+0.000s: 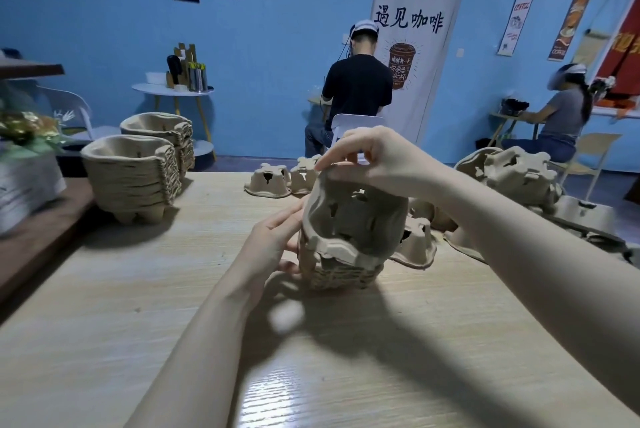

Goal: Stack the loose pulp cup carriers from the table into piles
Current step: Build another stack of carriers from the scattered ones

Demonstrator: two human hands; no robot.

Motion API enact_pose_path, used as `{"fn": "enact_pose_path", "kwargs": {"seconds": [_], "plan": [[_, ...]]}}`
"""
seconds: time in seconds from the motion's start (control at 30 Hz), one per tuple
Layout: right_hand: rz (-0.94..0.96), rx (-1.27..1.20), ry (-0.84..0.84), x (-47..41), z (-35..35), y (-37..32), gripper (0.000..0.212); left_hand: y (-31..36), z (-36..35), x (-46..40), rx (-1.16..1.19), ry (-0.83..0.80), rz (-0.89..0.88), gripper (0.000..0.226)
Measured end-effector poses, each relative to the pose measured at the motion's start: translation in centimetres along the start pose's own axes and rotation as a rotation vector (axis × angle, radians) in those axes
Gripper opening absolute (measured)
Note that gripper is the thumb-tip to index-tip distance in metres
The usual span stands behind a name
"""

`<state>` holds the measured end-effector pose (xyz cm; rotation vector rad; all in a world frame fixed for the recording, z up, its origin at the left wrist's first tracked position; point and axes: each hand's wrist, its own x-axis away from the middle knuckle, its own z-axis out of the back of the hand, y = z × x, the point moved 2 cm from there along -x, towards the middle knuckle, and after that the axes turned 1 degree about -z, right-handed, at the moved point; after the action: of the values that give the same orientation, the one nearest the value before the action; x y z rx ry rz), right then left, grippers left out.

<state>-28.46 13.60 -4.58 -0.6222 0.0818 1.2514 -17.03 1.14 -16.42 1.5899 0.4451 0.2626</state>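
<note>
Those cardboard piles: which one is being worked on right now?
The short pile in the middle, held by both hands; the two tall piles at the left stand untouched.

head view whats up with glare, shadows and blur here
Head view: bright glare streaks the table near the bottom edge; the arms and the held carrier stack cast dark shadows toward the camera; wide-angle distortion bends the edges; the left margin looks smeared.
</note>
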Motion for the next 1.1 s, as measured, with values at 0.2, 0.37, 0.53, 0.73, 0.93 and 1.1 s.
{"fn": "enact_pose_path", "kwargs": {"seconds": [0.2,0.37,0.53,0.73,0.93,1.1], "plan": [[-0.127,-0.107,0.099,2.1,-0.1,1.7,0.035,0.0,0.0,-0.1,0.002,0.018,0.001,0.030],[-0.254,-0.238,0.268,6.0,-0.2,2.3,0.055,-0.1,0.0,-0.1,0.004,0.033,0.008,0.032],[-0.356,-0.431,0.457,10.1,-3.0,2.8,0.049,-0.2,0.0,-0.1,0.000,0.047,0.006,0.032],[-0.393,-0.757,0.557,10.6,-5.1,2.6,0.023,-0.5,0.2,-0.3,-0.060,0.054,-0.006,0.032],[-0.408,-0.829,0.557,9.6,-4.7,3.1,0.017,-0.4,0.0,-0.4,-0.044,0.063,0.002,0.027],[-0.388,-0.812,0.547,9.6,-5.0,3.6,0.011,-0.2,-0.2,-0.3,-0.033,0.090,0.007,0.037]]}}
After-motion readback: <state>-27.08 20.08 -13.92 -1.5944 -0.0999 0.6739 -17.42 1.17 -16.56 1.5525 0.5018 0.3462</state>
